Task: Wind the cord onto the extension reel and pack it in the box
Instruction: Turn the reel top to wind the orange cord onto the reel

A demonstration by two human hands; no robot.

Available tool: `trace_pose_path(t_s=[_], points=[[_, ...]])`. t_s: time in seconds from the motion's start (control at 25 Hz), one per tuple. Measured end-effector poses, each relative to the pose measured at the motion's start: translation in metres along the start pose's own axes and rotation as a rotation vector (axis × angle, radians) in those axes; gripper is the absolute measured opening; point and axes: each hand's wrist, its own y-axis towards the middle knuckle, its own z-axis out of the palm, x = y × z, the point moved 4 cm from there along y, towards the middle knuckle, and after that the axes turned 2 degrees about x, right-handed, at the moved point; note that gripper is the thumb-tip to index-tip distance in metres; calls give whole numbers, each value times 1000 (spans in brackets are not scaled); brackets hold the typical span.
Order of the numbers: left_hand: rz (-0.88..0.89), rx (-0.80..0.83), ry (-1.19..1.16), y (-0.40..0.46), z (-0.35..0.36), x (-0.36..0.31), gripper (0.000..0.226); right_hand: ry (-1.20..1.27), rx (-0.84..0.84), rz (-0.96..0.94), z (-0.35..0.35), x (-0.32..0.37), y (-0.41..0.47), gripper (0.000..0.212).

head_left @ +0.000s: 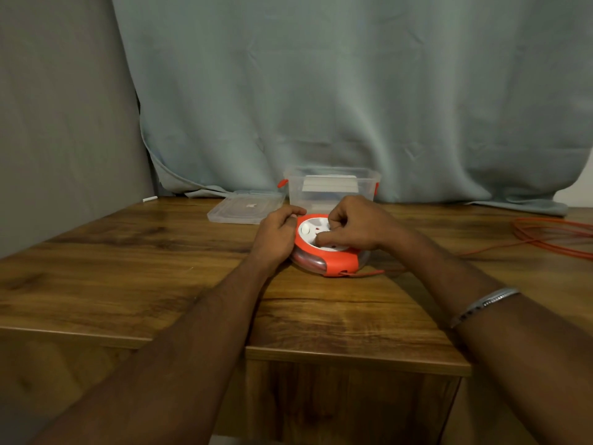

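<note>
The round orange and white extension reel (pixel 333 260) lies flat on the wooden table (pixel 128 268). My left hand (pixel 276 234) grips its left rim, fingers curled over the far edge. My right hand (pixel 353 224) rests on the white top face with its fingers curled down onto the hub. An orange cord (pixel 545 236) leaves the reel's front right side and runs to loose coils at the table's far right. The clear plastic box (pixel 330 187) with orange latches stands open just behind the reel.
The box's clear lid (pixel 245 210) lies flat to the left of the box. A pale curtain (pixel 353 91) hangs behind the table and drapes onto its back edge. A grey wall (pixel 64 123) borders the left side.
</note>
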Motion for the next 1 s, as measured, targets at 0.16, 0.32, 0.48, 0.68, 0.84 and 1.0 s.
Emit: trace_pose_path(t_s=[0.16,0.32,0.48,0.68,0.84,1.0], points=[[-12,13,3,-1,1,0,34,-9,-9,-42,-1,4,0,46],[-49,11,5,-1,0,1,33,203,70,-101,-13,-2,-2,25],[-56,22,1,-1,1,-1,34,269,168,-98,-16,-10,-4,51],[-47,38,-23,-2,1,-2,33,372,255,-52,-15,-21,-2,60],[-40,48,7,-3,2,-3,34,390,279,-27,-15,-22,-1,64],[-45,48,-8,-3,2,-3,34,383,283,-31,-13,-22,-1,69]])
